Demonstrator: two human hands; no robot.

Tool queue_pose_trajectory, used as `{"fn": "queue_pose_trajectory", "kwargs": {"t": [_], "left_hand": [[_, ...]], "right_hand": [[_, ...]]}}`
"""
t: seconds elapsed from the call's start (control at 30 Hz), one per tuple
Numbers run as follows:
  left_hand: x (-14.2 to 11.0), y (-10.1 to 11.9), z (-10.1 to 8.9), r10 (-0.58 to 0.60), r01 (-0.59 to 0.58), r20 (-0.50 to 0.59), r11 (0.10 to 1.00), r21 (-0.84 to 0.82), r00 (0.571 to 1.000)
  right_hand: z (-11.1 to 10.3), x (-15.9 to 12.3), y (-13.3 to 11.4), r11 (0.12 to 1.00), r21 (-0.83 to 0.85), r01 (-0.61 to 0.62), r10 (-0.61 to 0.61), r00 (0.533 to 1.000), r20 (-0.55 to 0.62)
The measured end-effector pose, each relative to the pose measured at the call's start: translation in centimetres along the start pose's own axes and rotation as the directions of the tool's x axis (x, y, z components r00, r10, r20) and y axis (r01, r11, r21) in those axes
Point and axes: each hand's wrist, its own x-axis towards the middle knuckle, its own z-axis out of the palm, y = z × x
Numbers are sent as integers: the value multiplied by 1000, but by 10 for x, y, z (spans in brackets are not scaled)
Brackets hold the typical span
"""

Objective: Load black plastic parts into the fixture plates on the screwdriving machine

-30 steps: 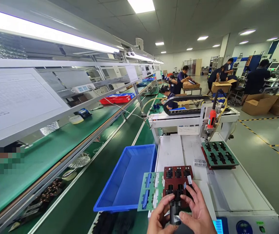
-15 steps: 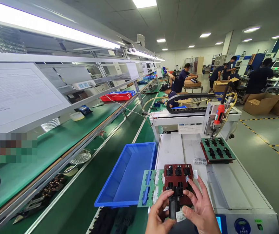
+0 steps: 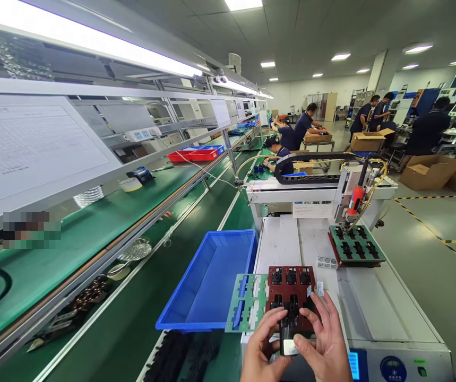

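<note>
My left hand point(image 3: 263, 347) grips a black plastic part point(image 3: 290, 324) with a ribbed, cylinder-like body, thumb below and fingertips at its upper left. A small white label point(image 3: 290, 347) lies on the part's lower end. My right hand point(image 3: 326, 339) has its thumb on that label's edge, its index finger bent near the part's upper right. Two more small labels, one white label point(image 3: 309, 291) and another label point(image 3: 320, 288), stick to the right fingertips. Beyond the hands, a red-brown fixture plate point(image 3: 283, 289) holds several black parts in its slots.
A green slotted plate point(image 3: 232, 320) adjoins the fixture, beside a blue bin point(image 3: 201, 324). A sheet of labels point(image 3: 327, 262) lies on the white machine bed point(image 3: 279, 249). At right, a red-tipped machine head point(image 3: 356, 199) stands over a loaded green fixture point(image 3: 357, 245). Co-workers stand farther back.
The white label, tilted out from the black part's side before, now lies flat against its lower end under my right thumb. The part has turned slightly, and the view has shifted a little.
</note>
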Motion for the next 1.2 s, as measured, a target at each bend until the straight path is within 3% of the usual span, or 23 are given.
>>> {"fn": "queue_pose_trajectory", "kwargs": {"t": [0.37,0.47,0.53,0.63,0.77,0.83,0.93,1.03,1.13,1.2], "left_hand": [[0,5,-1,-36,36,17,999,-5,999],[1,10,-4,-92,94,85,995,-21,992],[0,11,-5,-110,113,65,992,-51,992],[-1,7,-5,-36,36,5,999,1,999],[0,-3,-8,155,-164,54,944,285,986],[2,-10,-13,177,-185,57,923,338,983],[7,-25,-25,14,-5,-51,987,162,999],[11,-36,-39,-142,127,-151,986,-105,978],[11,-40,-46,-208,164,-169,956,-244,963],[8,-42,-47,-280,223,-146,921,-320,949]], "right_hand": [[0,-9,8,991,-60,117,-119,992,-37],[-2,-14,15,971,-158,179,-190,980,-54],[-5,-14,19,936,-255,243,-268,961,-65],[-4,-10,23,896,-333,294,-318,948,-19],[3,-2,30,812,-458,361,-373,925,68],[0,5,40,806,-479,348,-336,935,114],[-18,24,65,867,-411,283,-230,957,176],[-36,49,94,844,-425,327,-270,944,190],[-37,66,109,832,-410,373,-308,926,217],[-29,71,105,846,-373,380,-300,919,254]]}}
